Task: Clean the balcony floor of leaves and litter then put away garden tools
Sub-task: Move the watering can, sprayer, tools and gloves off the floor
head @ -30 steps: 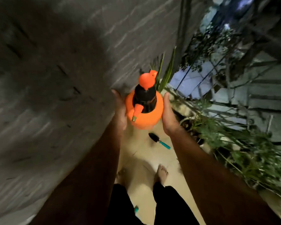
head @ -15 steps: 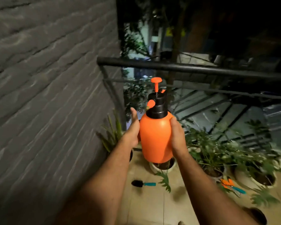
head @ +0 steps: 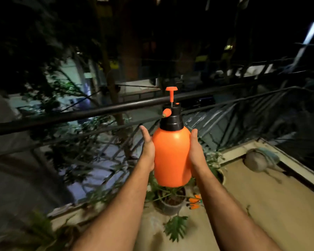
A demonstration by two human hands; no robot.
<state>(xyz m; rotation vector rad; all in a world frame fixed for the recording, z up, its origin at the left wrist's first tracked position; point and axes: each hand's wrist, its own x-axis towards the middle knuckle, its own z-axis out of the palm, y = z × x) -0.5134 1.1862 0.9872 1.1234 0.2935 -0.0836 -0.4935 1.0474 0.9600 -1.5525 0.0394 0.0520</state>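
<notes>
You are holding the orange plastic pump sprayer bottle (head: 171,156) upright above the potted plants, left hand (head: 148,149) and right hand (head: 196,151) clasping its sides — not yet stored, orange-handled garden shears (head: 194,201) lying unstowed on the floor.

From my remote seat, most of both hands is lost to me: the fingers of the left hand (head: 147,149) and right hand (head: 196,151) go behind the orange sprayer bottle (head: 171,156), so I cannot see how they lie on its far side. The bottle's base covers part of the potted plant (head: 170,201). Small orange-handled tools (head: 194,201) peek out beside my right forearm, too hidden to identify. The grey object (head: 259,160) on the ledge is blurred. Beyond the railing (head: 80,115) everything is dark and smeared. Both forearms are cut by the bottom edge.
</notes>
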